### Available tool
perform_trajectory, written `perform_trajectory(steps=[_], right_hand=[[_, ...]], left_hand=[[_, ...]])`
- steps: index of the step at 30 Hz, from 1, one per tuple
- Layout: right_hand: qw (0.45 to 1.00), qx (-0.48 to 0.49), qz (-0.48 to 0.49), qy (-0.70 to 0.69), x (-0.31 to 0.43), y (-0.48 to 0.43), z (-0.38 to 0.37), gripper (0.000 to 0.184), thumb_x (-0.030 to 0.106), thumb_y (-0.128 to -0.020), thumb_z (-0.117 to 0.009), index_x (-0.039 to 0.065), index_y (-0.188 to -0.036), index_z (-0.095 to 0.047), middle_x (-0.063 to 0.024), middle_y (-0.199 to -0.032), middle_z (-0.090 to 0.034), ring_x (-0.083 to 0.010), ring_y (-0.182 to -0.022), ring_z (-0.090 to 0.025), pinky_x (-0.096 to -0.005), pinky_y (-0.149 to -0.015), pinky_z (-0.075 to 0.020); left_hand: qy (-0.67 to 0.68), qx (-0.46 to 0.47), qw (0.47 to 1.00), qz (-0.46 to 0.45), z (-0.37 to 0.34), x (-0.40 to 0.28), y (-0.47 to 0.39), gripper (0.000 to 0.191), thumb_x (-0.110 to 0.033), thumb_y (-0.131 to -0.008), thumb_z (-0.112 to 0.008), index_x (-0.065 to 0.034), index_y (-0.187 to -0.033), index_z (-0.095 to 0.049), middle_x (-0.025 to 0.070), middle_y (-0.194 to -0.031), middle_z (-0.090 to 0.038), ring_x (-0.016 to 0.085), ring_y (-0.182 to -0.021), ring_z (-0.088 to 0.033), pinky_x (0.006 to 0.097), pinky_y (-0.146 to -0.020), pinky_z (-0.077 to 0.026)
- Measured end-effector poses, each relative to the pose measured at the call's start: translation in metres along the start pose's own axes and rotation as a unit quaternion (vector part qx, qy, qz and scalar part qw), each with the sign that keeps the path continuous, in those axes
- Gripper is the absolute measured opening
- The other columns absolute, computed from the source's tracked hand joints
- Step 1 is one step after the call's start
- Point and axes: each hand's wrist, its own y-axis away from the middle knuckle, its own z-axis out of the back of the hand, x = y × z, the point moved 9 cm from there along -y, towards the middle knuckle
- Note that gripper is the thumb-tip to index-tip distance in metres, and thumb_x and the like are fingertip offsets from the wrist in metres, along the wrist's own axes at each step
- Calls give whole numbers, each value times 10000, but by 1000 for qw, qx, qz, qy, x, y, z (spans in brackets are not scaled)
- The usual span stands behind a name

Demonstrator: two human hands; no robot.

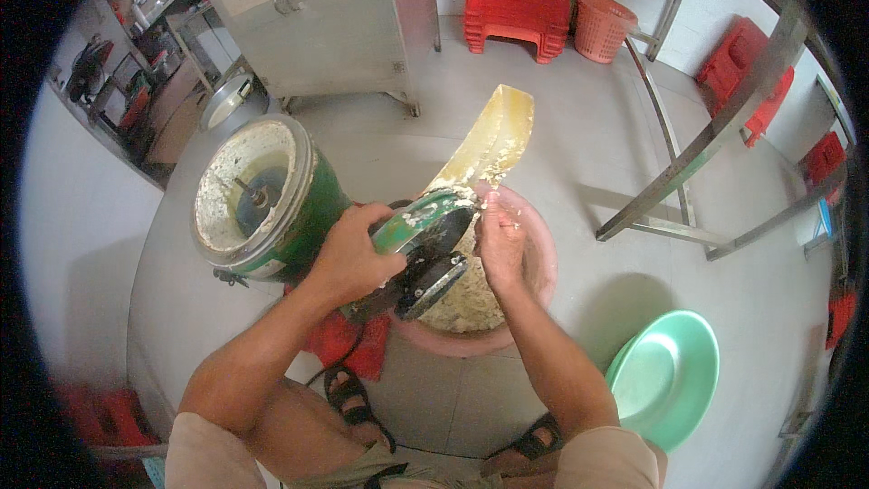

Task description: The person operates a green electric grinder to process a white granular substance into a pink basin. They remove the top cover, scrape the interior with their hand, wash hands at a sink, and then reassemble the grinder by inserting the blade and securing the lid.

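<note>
A green machine part with a black lower section [434, 207], smeared with pale crumbs, is held over a pink basin [540, 238]. My left hand [356, 251] grips its near left side. At its far right edge my right hand [502, 241] has its fingers closed, with crumbs on them; whether they grip the part or only crumbs, I cannot tell. A yellowish curved chute [499, 132] extends away from the part, crumbs stuck along it. Pale, coarse mash [465, 302] lies in the basin. To the left, a green round machine body [316, 207] stands uncovered, showing a metal shaft [254, 195] and residue-coated walls.
A light green basin [662, 380] sits on the floor at right. Beyond are a metal cabinet [333, 27], stacked red stools [519, 0], a pink basket [603, 30] and a metal table frame [706, 129]. A lidded pot [234, 105] stands behind the machine body; a dark cord runs near my feet.
</note>
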Motion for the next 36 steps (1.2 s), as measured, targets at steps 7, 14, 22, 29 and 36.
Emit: perform_trajectory(steps=[7, 14, 22, 29, 36], right_hand=[[993, 89, -59, -48, 31, 10, -22, 600, 543, -1044, -447, 86, -664, -529, -3, -537, -461, -107, -420, -412, -280, -399, -366], [963, 160, -178, -124, 24, 31, -26, 545, 539, -977, -575, 53, -735, -630, -23, -582, -536, -114, -450, -472, -291, -403, -402], [979, 178, 58, 74, 51, 27, -10, 287, 187, -888, -758, 43, -1126, -688, -16, -895, -683, -69, -710, -569, -247, -659, -484], [957, 127, 196, 172, 71, 38, -23, 370, 183, -1011, -582, 79, -1366, -589, -180, -1074, -698, -292, -911, -698, -359, -826, -548], [975, 200, 96, 24, 76, 45, -48, 372, 163, -1016, -562, 95, -1381, -580, -104, -962, -714, -211, -810, -705, -317, -663, -578]], left_hand=[[-17, -3, 1000, 16, 1, 0, -5, 545, -206, -644, -753, 2, -1139, -656, 245, -1082, -657, 382, -1017, -634, 416, -922, -498], [-16, -8, 1000, 18, -8, 5, -5, 551, -203, -641, -756, 0, -1142, -647, 244, -1070, -651, 394, -1042, -624, 420, -946, -497], [-45, -17, 998, 36, -8, 5, -5, 561, -188, -622, -764, -4, -1134, -626, 208, -1097, -652, 365, -1051, -627, 412, -964, -481], [-65, -25, 997, 40, -9, 4, -8, 562, -186, -630, -763, -15, -1150, -636, 222, -1096, -645, 385, -1064, -623, 429, -963, -488], [-81, -1, 995, 54, -14, 3, -10, 531, -185, -642, -761, -22, -1136, -650, 221, -1075, -661, 384, -1062, -634, 433, -946, -505]])
